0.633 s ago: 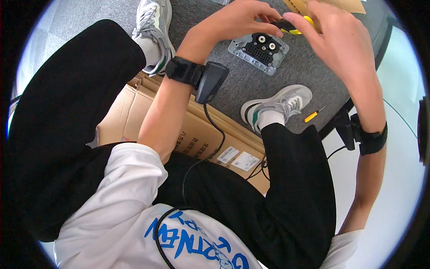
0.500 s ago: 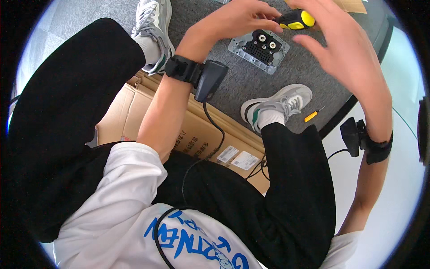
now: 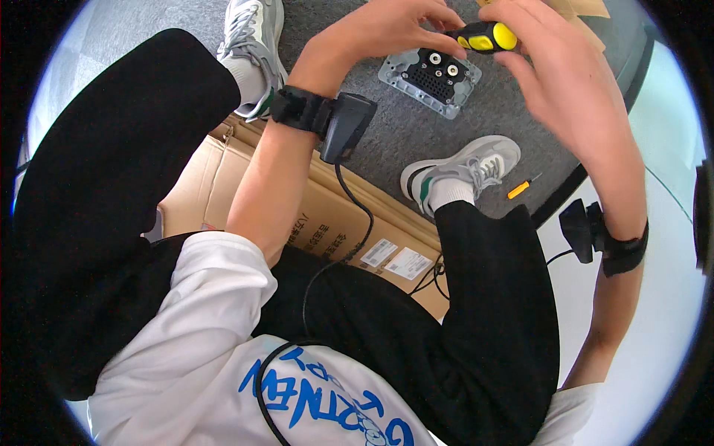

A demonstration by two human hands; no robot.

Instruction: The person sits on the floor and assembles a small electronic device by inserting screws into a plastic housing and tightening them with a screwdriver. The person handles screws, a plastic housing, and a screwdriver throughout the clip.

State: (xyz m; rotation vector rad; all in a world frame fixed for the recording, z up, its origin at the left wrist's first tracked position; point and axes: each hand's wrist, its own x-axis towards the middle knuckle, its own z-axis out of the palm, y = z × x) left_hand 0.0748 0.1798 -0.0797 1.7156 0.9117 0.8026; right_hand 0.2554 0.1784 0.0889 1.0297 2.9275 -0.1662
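A screwdriver with a black and yellow handle (image 3: 483, 38) is held nearly level between my hands, its shaft end hidden by fingers. My left hand (image 3: 394, 28) pinches the front end between thumb and fingers. At the rounded yellow butt, my right hand (image 3: 554, 63) has its thumb on the near side and its fingers on the far side, closed about it. Just below the left fingertips, a grey metal housing (image 3: 455, 108) lies on the carpet. A black perforated plate (image 3: 430, 83) with two round silvery fittings sits in it.
A small yellow screwdriver (image 3: 518, 190) lies beside my right shoe (image 3: 483, 160). Flat cardboard boxes (image 3: 327, 215) are under my legs, and more cardboard (image 3: 587, 9) is at the far right. Cables run from black devices strapped to both wrists. A white surface (image 3: 587, 297) borders the carpet.
My right hand has shifted left, and its spread thumb and fingers have closed in around the handle's butt. The screwdriver has moved slightly left. The housing stays in place.
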